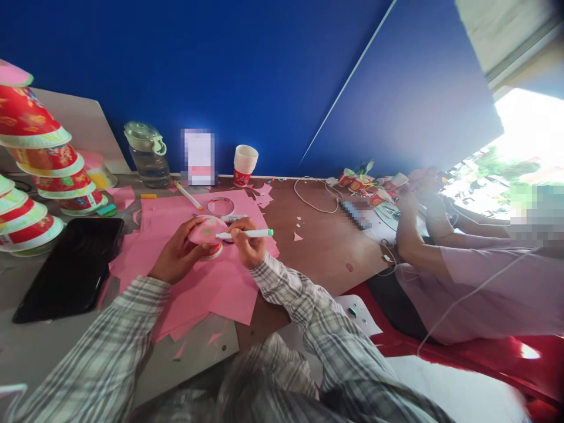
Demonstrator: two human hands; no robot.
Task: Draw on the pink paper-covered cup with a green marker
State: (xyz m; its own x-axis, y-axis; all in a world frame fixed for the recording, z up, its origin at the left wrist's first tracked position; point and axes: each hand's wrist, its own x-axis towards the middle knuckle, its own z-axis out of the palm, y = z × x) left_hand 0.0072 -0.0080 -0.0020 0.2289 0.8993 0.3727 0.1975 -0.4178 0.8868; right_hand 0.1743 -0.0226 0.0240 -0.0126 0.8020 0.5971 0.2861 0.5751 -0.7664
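My left hand (179, 249) is closed round a paper cup with a domed pink paper top (205, 230); green marks show on the pink. Below the dome, a bit of the red cup (214, 251) is visible. In the fingers of my right hand (249, 245) lies a white marker (253, 233) with a green end, its other end at the pink top. Pink paper sheets (189, 294) are spread beneath both hands. Just beyond them rests a roll of tape (221, 206), and a white and orange marker (188, 195) lies farther back.
Red paper cups (48, 154) stand stacked at the left, near a black phone (70, 267). A water bottle (147, 155) and nested cups (244, 165) stand along the blue partition (220, 70). At the right, another person's arms (418, 226) reach over the table amid cups and cables.
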